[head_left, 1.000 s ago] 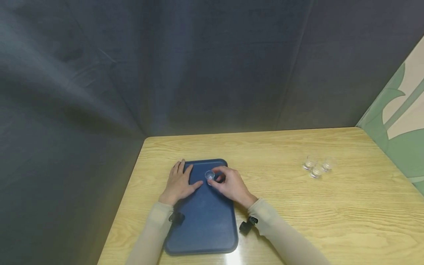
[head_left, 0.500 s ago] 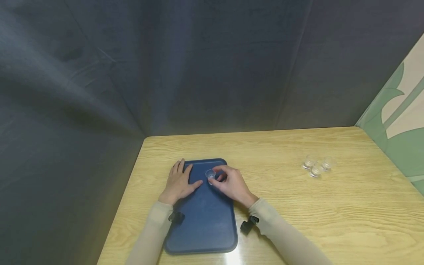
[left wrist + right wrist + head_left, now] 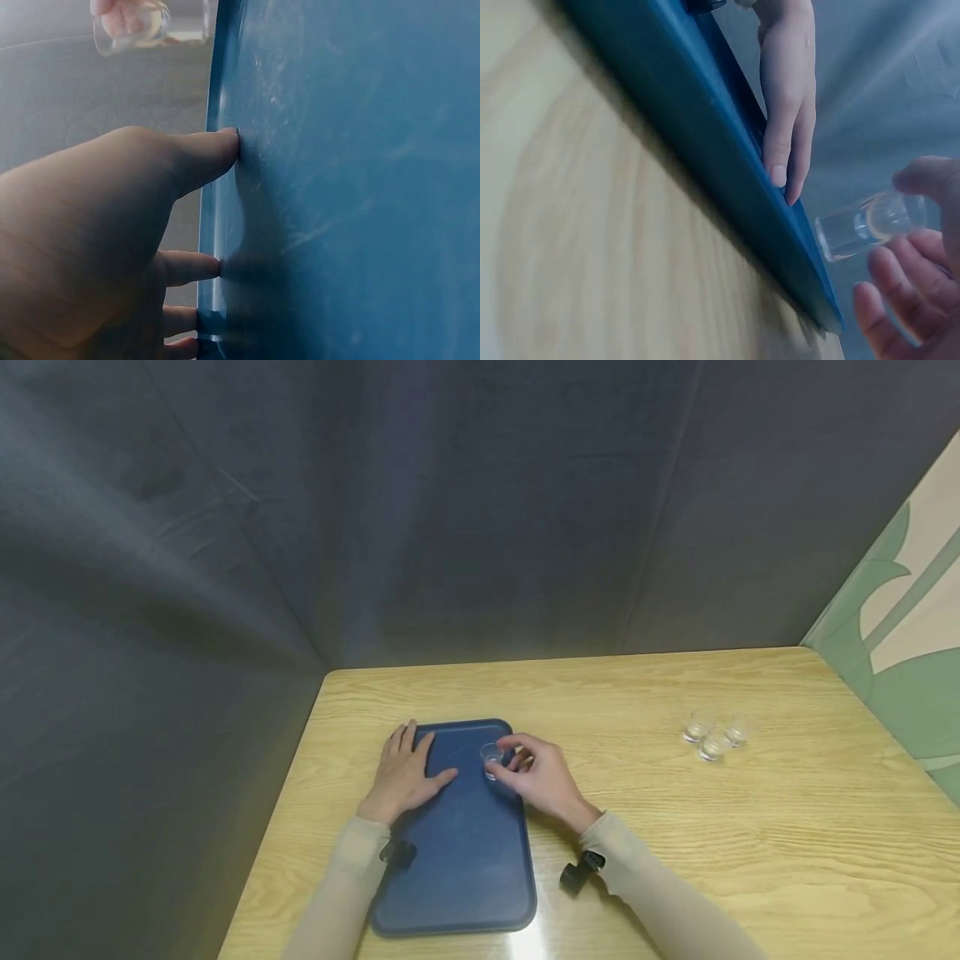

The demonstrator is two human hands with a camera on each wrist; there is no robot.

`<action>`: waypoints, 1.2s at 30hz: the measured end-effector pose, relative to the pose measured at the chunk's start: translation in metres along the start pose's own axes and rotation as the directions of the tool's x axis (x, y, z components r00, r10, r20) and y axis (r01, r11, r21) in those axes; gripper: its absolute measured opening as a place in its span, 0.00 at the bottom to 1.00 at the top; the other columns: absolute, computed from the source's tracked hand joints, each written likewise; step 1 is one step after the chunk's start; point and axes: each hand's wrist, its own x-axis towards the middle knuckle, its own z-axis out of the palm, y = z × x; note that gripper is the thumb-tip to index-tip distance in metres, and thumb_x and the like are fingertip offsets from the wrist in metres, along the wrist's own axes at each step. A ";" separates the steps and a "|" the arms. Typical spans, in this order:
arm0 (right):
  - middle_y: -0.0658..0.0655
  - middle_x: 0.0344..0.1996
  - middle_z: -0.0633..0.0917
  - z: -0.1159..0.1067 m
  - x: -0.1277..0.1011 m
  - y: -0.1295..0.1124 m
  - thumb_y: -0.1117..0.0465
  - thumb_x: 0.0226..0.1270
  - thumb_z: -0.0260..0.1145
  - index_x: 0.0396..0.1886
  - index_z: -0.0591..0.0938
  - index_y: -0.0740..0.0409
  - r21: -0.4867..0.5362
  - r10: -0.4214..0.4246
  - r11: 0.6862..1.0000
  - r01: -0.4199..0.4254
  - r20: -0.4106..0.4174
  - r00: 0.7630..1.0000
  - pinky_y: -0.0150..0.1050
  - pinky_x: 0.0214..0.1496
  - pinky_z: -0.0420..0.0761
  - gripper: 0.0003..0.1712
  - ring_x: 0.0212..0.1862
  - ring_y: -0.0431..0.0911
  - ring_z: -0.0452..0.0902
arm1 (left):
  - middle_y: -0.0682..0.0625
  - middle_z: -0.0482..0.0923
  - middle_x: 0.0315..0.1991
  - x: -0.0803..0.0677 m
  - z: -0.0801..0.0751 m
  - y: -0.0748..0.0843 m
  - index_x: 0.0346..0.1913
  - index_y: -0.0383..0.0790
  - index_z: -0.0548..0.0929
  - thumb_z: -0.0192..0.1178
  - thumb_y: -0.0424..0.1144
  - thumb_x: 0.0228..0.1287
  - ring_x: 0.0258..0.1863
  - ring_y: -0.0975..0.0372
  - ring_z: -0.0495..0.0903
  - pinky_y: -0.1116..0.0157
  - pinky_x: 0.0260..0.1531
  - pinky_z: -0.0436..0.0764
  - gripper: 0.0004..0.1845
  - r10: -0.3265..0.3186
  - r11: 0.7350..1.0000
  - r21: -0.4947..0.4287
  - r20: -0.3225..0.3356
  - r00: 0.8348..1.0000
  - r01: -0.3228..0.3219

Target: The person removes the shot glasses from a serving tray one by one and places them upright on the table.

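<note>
Head view gives us the whole layout: our left hand [image 3: 403, 774] lies flat, fingers straight, on the left rim of the blue tray [image 3: 457, 860], which sits near the left edge of the tabletop [image 3: 675, 860]. Our right hand [image 3: 542, 777] pinches a small clear glass cup [image 3: 491, 758] between thumb and fingertips, at the tray's far right corner; from the right wrist view the cup [image 3: 870, 223] hangs clear of the tray's rim, tilted on its side in our grip. In the left wrist view our thumb and fingers [image 3: 191, 266] press against the tray's surface. Three more small glass cups [image 3: 712, 737] stand clustered together, well apart toward the right edge of the tabletop. We judge the step in hand to be handling this one cup at the tray while the other hand steadies it; a next move would call for a firm pinch and a level base, since the glass is smooth and small. We can read no brand, label or writing on anything.
</note>
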 end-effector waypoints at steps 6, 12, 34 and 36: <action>0.56 0.41 0.92 -0.010 -0.005 0.005 0.59 0.61 0.82 0.51 0.90 0.55 0.030 -0.022 0.999 0.024 -0.044 0.999 0.31 0.36 0.86 0.18 0.32 0.37 0.84 | 0.31 0.50 0.86 0.000 0.001 0.000 0.81 0.35 0.65 0.60 0.65 0.72 0.86 0.37 0.46 0.39 0.86 0.48 0.47 -0.003 1.000 0.000 0.000 1.000 0.003; 0.57 0.34 0.91 -0.017 -0.009 0.008 0.63 0.59 0.82 0.49 0.90 0.58 0.052 -0.048 0.997 0.053 -0.088 0.995 0.31 0.35 0.87 0.18 0.30 0.38 0.84 | 0.31 0.49 0.86 0.000 0.000 0.001 0.82 0.35 0.65 0.60 0.65 0.73 0.86 0.37 0.46 0.39 0.86 0.47 0.47 -0.004 1.000 -0.009 0.006 1.000 0.005; 0.61 0.42 0.92 -0.073 -0.027 0.032 0.60 0.64 0.80 0.50 0.90 0.59 0.027 0.073 0.997 -0.068 -0.267 0.961 0.26 0.40 0.86 0.16 0.36 0.36 0.85 | 0.30 0.49 0.86 0.000 0.000 0.000 0.81 0.34 0.65 0.60 0.64 0.73 0.86 0.37 0.45 0.39 0.86 0.47 0.47 0.013 1.000 -0.016 -0.002 1.000 -0.013; 0.62 0.43 0.92 -0.083 -0.029 0.038 0.60 0.66 0.79 0.52 0.90 0.61 0.001 0.077 0.997 -0.079 -0.280 0.957 0.24 0.41 0.85 0.17 0.37 0.34 0.84 | 0.30 0.49 0.86 0.000 0.000 0.000 0.81 0.34 0.65 0.60 0.64 0.73 0.86 0.37 0.46 0.39 0.86 0.47 0.47 0.013 1.000 -0.019 -0.003 1.000 -0.013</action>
